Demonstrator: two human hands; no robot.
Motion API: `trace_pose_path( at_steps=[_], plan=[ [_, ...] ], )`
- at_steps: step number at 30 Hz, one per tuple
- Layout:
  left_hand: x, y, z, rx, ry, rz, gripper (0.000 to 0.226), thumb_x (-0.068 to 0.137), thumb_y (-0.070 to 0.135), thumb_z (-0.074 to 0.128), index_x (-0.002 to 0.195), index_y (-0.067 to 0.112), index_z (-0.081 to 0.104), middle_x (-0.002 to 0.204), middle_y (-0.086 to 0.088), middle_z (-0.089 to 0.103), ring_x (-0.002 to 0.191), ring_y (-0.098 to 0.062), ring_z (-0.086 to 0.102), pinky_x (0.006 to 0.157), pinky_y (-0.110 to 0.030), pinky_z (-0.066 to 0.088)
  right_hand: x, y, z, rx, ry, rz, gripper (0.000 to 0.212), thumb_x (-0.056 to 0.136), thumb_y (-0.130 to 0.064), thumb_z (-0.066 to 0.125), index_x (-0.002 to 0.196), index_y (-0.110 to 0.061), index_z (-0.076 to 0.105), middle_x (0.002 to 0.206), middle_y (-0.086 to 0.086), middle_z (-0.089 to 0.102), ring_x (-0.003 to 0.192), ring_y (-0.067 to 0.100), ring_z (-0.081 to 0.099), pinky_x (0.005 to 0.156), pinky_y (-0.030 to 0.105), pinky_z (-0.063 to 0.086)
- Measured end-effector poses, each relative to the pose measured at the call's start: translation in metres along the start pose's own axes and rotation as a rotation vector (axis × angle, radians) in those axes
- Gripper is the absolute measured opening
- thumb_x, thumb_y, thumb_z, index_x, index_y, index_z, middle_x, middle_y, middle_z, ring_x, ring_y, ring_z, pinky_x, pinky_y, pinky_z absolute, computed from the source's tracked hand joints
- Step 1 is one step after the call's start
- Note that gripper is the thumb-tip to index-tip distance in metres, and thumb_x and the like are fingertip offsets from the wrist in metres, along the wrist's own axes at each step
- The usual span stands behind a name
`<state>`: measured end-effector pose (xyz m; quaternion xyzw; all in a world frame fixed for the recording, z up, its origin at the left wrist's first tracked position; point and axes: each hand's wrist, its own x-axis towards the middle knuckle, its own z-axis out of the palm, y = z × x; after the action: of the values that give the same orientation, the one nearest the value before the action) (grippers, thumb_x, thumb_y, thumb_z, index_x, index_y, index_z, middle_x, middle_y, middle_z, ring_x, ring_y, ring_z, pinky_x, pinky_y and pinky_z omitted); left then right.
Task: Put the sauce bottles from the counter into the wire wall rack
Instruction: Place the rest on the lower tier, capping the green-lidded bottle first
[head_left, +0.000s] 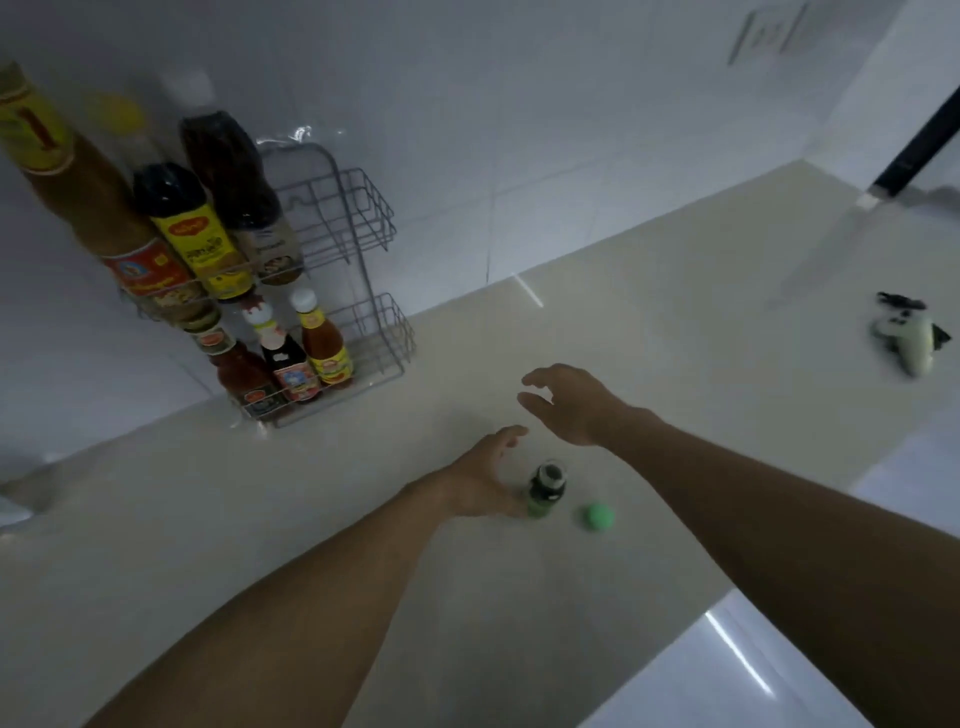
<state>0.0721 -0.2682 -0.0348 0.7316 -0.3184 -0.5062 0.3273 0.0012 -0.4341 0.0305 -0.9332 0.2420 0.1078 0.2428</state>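
Two bare forearms reach out over the pale counter (649, 332). Between the hands stands a small green bottle (545, 491), upright, its dark mouth uncovered; a round green cap (596, 516) lies just beside it on the counter. The left hand (485, 480) sits against the bottle's side with fingers spread, touching or nearly so, though I cannot tell whether it has any grip yet. The right hand (569, 402) hovers beyond the bottle, fingers apart and curled, holding nothing.

Back against the tiled wall hangs the wire wall rack (363, 249). Its upper shelf carries three tall bottles at the left end: a brown sauce bottle (98, 208), a yellow-labelled bottle (197, 234) and a dark bottle (244, 208). Three shorter bottles stand below, among them an orange chilli sauce bottle (324, 345). Both shelves are bare wire at the right end, so there is room.

The worry from here is the open mouth. If the bottle goes up to the rack without its cap, any tilt on the way could slop sauce over the counter, and the cap could be left behind. A careless nudge from the spread left hand could also tip so small a bottle before it is gripped. Near the far edge lies a small white-and-black object (909, 338), well apart from all this.
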Motion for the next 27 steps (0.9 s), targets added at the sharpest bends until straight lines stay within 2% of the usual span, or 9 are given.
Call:
trace_pose_path(
  at_steps=[2,5,9,12,17,20,23,25,27],
  plan=[
    [0.008,-0.002,0.02,-0.031,-0.006,0.04,0.1,0.068,0.008,0.086,0.148,0.036,0.031,0.15,0.002,0.034,0.14,-0.019,0.034,0.103,-0.039,0.048,-0.019,0.026,0.013,-0.002,-0.031,0.062,0.043,0.103,-0.04,0.041,0.139,-0.02,0.052,0.142,0.01,0.05,0.129,0.028,0.049,0.109,0.037,0.037],
    [0.019,-0.01,0.045,-0.013,0.017,0.123,0.074,0.069,-0.001,0.073,0.124,0.039,0.044,0.128,0.005,0.051,0.122,-0.018,0.051,0.101,-0.027,0.044,-0.04,0.057,0.042,0.006,-0.097,0.158,0.037,0.103,-0.037,0.042,0.133,-0.021,0.057,0.136,0.012,0.05,0.126,0.031,0.05,0.107,0.037,0.039],
    [0.022,-0.015,0.064,0.02,0.145,0.142,0.041,0.076,0.017,0.066,0.108,0.036,0.05,0.107,0.006,0.061,0.106,-0.019,0.059,0.097,-0.031,0.045,-0.06,0.075,0.076,0.0,-0.21,0.221,0.037,0.094,-0.044,0.053,0.125,-0.025,0.057,0.126,0.014,0.052,0.121,0.033,0.049,0.103,0.042,0.044],
    [0.022,-0.016,0.07,0.011,0.191,0.173,0.031,0.076,0.019,0.064,0.096,0.037,0.049,0.094,0.011,0.058,0.095,-0.017,0.056,0.092,-0.031,0.045,-0.068,0.08,0.089,-0.021,-0.208,0.207,0.041,0.086,-0.036,0.069,0.122,-0.019,0.06,0.123,0.015,0.046,0.114,0.034,0.05,0.099,0.037,0.046],
    [0.016,-0.011,0.067,-0.025,0.237,0.151,0.033,0.076,0.022,0.067,0.104,0.033,0.053,0.099,0.01,0.062,0.096,-0.014,0.059,0.089,-0.028,0.045,-0.063,0.079,0.086,0.028,-0.143,0.184,0.032,0.085,-0.021,0.069,0.118,-0.02,0.065,0.118,0.011,0.053,0.114,0.031,0.054,0.09,0.027,0.041],
    [0.007,0.004,0.054,-0.042,0.326,0.104,0.029,0.075,0.022,0.067,0.101,0.027,0.056,0.091,0.007,0.064,0.087,-0.017,0.061,0.076,-0.03,0.047,-0.053,0.061,0.052,0.208,-0.037,0.166,0.028,0.084,-0.024,0.074,0.111,-0.022,0.071,0.106,0.002,0.062,0.1,0.021,0.058,0.083,0.025,0.042],
    [-0.006,0.028,0.038,-0.072,0.545,0.097,0.026,0.063,0.03,0.068,0.085,0.022,0.056,0.078,0.003,0.063,0.073,-0.019,0.06,0.065,-0.032,0.046,-0.044,0.038,0.006,0.588,0.028,0.139,0.019,0.08,-0.013,0.077,0.098,-0.02,0.076,0.09,0.004,0.069,0.082,0.02,0.063,0.076,0.032,0.052],
    [-0.013,0.043,0.027,-0.063,0.725,0.107,0.026,0.061,0.034,0.068,0.077,0.02,0.052,0.07,0.004,0.061,0.069,-0.02,0.059,0.063,-0.034,0.047,-0.038,0.021,-0.024,0.739,0.023,0.075,0.022,0.08,-0.005,0.075,0.101,-0.014,0.077,0.096,0.013,0.071,0.084,0.02,0.065,0.079,0.031,0.056],
    [-0.019,0.056,0.017,-0.022,0.861,0.11,0.024,0.065,0.033,0.069,0.073,0.021,0.05,0.066,0.004,0.058,0.065,-0.019,0.057,0.062,-0.034,0.046,-0.032,0.001,-0.052,0.832,0.008,0.005,0.026,0.081,-0.001,0.073,0.104,-0.012,0.077,0.106,0.015,0.073,0.091,0.016,0.067,0.077,0.023,0.057]
  ],
)
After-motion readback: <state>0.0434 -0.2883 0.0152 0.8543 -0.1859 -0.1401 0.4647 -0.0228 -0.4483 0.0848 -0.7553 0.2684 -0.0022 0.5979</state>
